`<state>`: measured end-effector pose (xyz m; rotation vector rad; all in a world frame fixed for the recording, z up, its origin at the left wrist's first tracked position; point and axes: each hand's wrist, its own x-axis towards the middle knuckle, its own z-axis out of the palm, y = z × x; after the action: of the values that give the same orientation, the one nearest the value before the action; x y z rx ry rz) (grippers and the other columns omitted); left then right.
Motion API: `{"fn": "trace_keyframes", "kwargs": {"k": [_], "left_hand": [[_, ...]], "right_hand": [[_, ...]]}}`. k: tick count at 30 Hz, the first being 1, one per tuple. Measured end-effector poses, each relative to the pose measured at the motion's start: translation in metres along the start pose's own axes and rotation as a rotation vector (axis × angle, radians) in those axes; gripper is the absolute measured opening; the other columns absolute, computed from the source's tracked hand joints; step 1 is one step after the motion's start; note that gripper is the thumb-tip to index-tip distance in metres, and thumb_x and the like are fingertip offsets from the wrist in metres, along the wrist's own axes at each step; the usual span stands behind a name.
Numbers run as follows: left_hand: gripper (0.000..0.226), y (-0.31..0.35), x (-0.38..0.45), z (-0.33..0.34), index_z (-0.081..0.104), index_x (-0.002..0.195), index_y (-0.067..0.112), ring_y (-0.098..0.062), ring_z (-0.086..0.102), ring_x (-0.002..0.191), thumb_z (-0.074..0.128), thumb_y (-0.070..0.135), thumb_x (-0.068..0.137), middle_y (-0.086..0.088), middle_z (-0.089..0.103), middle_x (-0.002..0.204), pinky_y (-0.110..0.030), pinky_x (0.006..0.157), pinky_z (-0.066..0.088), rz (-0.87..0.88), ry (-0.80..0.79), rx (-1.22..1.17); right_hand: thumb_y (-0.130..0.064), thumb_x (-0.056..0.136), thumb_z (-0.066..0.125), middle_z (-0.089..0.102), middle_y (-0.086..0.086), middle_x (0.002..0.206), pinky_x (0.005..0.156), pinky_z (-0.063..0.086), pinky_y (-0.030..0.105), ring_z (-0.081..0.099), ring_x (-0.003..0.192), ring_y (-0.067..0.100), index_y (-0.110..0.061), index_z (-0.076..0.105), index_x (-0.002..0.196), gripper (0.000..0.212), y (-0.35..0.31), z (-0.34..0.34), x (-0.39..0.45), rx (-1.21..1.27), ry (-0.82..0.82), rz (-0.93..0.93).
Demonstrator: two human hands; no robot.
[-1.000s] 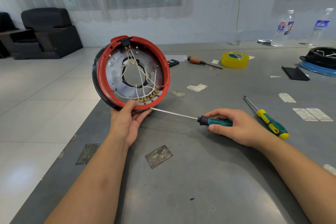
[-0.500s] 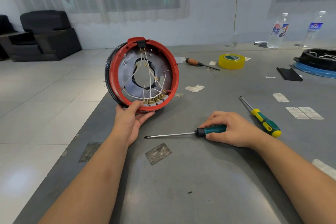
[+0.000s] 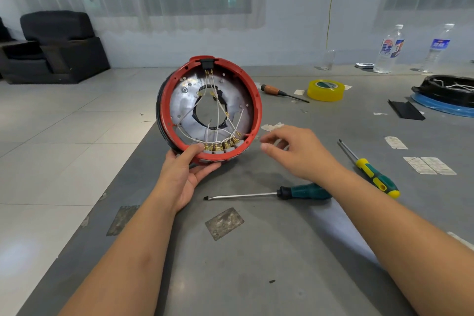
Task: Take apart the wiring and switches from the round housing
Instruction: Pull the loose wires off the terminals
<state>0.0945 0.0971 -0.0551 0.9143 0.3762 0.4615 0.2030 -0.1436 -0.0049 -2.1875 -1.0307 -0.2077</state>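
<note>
We work at the grey counter (image 3: 256, 264), where the round housing (image 3: 209, 110) stands on edge with its open red rim toward us. Our left hand (image 3: 184, 174) takes it from below, thumb curled over the lower rim, fingers under it, a clamped grip. Our right hand (image 3: 295, 151) hovers just right of the housing, fingers loosely apart and holding nothing. The flat screwdriver (image 3: 269, 194) lies on the counter below that hand; a yellow-and-green one (image 3: 369, 169) lies to its right. Just above our left thumb sit the brass terminals (image 3: 221, 146), with thin white wires (image 3: 218, 113) running up to the black connector (image 3: 207, 64). We judge each terminal is best pinched at the metal and pulled straight, never by the wire, while the left hand steadies the rim.
</note>
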Motion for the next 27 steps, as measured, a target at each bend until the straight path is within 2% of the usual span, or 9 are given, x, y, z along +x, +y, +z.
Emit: {"fn": "trace_keyframes", "kwargs": {"k": [3, 6, 9, 12, 16, 18, 21, 25, 27], "left_hand": [[0.050, -0.001, 0.002, -0.002, 0.051, 0.137, 0.007, -0.037, 0.077, 0.100, 0.074, 0.004, 0.092, -0.015, 0.078, 0.106, -0.047, 0.074, 0.065, 0.002, -0.021, 0.008], [0.051, -0.002, 0.004, -0.005, 0.051, 0.138, 0.008, -0.039, 0.076, 0.102, 0.073, 0.004, 0.092, -0.014, 0.079, 0.103, -0.046, 0.074, 0.065, 0.009, -0.049, 0.020], [0.051, -0.002, 0.004, -0.006, 0.050, 0.139, 0.009, -0.041, 0.075, 0.104, 0.072, 0.005, 0.093, -0.015, 0.079, 0.104, -0.047, 0.075, 0.065, 0.010, -0.066, 0.036], [0.052, -0.002, 0.002, -0.004, 0.048, 0.141, 0.008, -0.043, 0.075, 0.104, 0.071, 0.004, 0.094, -0.015, 0.079, 0.105, -0.048, 0.076, 0.065, 0.013, -0.073, 0.043], [0.054, -0.001, -0.001, -0.002, 0.046, 0.142, 0.007, -0.043, 0.075, 0.103, 0.071, 0.004, 0.095, -0.014, 0.079, 0.103, -0.048, 0.075, 0.065, 0.017, -0.073, 0.054], [0.054, 0.000, -0.002, 0.000, 0.047, 0.142, 0.009, -0.043, 0.076, 0.102, 0.072, 0.005, 0.094, -0.014, 0.079, 0.104, -0.047, 0.075, 0.065, 0.015, -0.067, 0.058], [0.055, 0.000, -0.004, 0.002, 0.048, 0.141, 0.011, -0.042, 0.076, 0.102, 0.075, 0.009, 0.093, -0.018, 0.076, 0.116, -0.046, 0.074, 0.065, 0.006, -0.048, 0.059], [0.054, 0.000, -0.005, 0.004, 0.047, 0.139, 0.015, -0.044, 0.076, 0.099, 0.076, 0.015, 0.093, -0.019, 0.074, 0.120, -0.047, 0.072, 0.065, -0.001, -0.040, 0.082], [0.052, -0.001, -0.007, 0.005, 0.046, 0.135, 0.017, -0.045, 0.076, 0.098, 0.077, 0.017, 0.093, -0.015, 0.077, 0.112, -0.047, 0.071, 0.065, 0.007, -0.051, 0.115]], "right_hand": [[-0.041, 0.095, 0.066, 0.063, -0.020, 0.078, 0.065, 0.038, 0.007, 0.057, 0.075, -0.009, -0.035, 0.071, 0.104, 0.012, -0.013, 0.019, 0.025, 0.015, 0.034, 0.039], [-0.039, 0.095, 0.065, 0.057, -0.019, 0.069, 0.067, 0.046, 0.023, 0.057, 0.072, -0.002, -0.030, 0.071, 0.105, 0.015, -0.020, 0.036, 0.043, -0.012, 0.033, 0.080], [-0.039, 0.095, 0.063, 0.066, -0.014, 0.078, 0.077, 0.058, 0.037, 0.067, 0.081, 0.009, -0.029, 0.071, 0.104, 0.015, -0.026, 0.047, 0.052, -0.014, 0.010, 0.136], [-0.037, 0.093, 0.066, 0.071, -0.007, 0.078, 0.079, 0.060, 0.041, 0.070, 0.082, 0.014, -0.031, 0.071, 0.095, 0.008, -0.029, 0.052, 0.054, 0.021, 0.037, 0.178], [-0.034, 0.093, 0.068, 0.068, -0.007, 0.059, 0.074, 0.058, 0.035, 0.068, 0.069, 0.005, -0.034, 0.061, 0.075, 0.019, -0.029, 0.053, 0.050, 0.072, 0.066, 0.207], [-0.035, 0.095, 0.066, 0.068, -0.006, 0.059, 0.074, 0.056, 0.035, 0.067, 0.070, 0.007, -0.033, 0.060, 0.073, 0.023, -0.027, 0.051, 0.047, 0.072, 0.074, 0.201], [-0.036, 0.096, 0.064, 0.068, -0.010, 0.063, 0.070, 0.055, 0.031, 0.066, 0.067, 0.005, -0.034, 0.061, 0.074, 0.022, -0.023, 0.045, 0.039, 0.097, 0.150, 0.176], [-0.034, 0.099, 0.061, 0.070, -0.024, 0.073, 0.060, 0.042, 0.009, 0.065, 0.071, -0.005, -0.031, 0.066, 0.086, 0.015, -0.022, 0.039, 0.027, 0.239, 0.228, 0.113], [-0.034, 0.101, 0.059, 0.070, -0.023, 0.074, 0.064, 0.049, 0.016, 0.066, 0.072, -0.005, -0.032, 0.066, 0.088, 0.014, -0.022, 0.040, 0.022, 0.258, 0.271, 0.108]]}}
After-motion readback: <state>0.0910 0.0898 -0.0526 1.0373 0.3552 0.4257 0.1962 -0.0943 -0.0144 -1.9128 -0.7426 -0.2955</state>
